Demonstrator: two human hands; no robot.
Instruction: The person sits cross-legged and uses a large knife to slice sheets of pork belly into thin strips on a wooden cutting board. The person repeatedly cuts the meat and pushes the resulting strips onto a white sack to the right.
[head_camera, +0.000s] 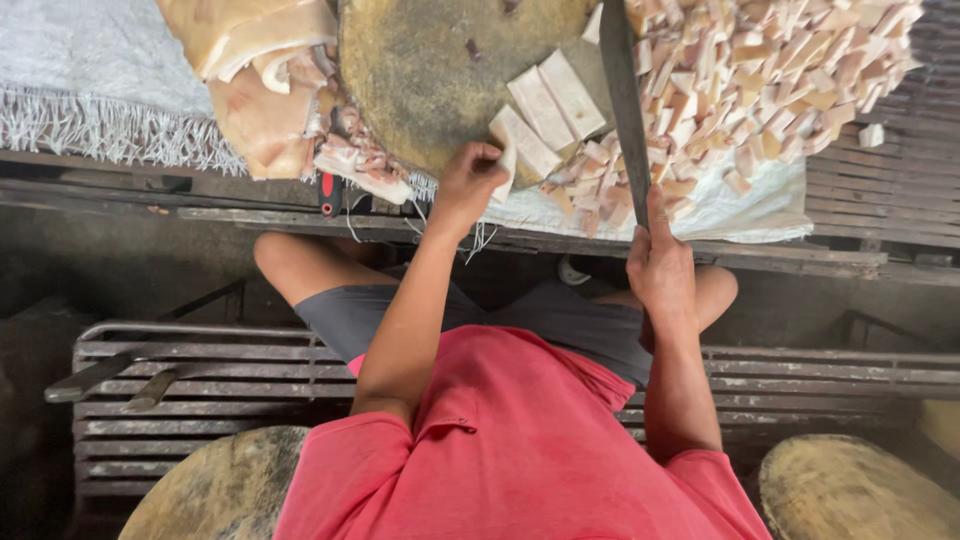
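The left hand curls its fingers around the near end of a pale strip of fatty meat, pinching it at the edge of a round wooden chopping block. Just beyond that hand, on the block, lie two or three more cut strips side by side. The right hand is closed around the handle of a long cleaver, forefinger laid along its spine, and the dark blade runs away from the hand across the block's edge, just right of the strips. Past the blade, further right and beyond the right hand, a big heap of small cut cubes lies on a white cloth. To the left of the left hand, beyond it, large uncut slabs of skin and fat are piled beside the block. Both forearms reach out over a dark wooden bench edge.
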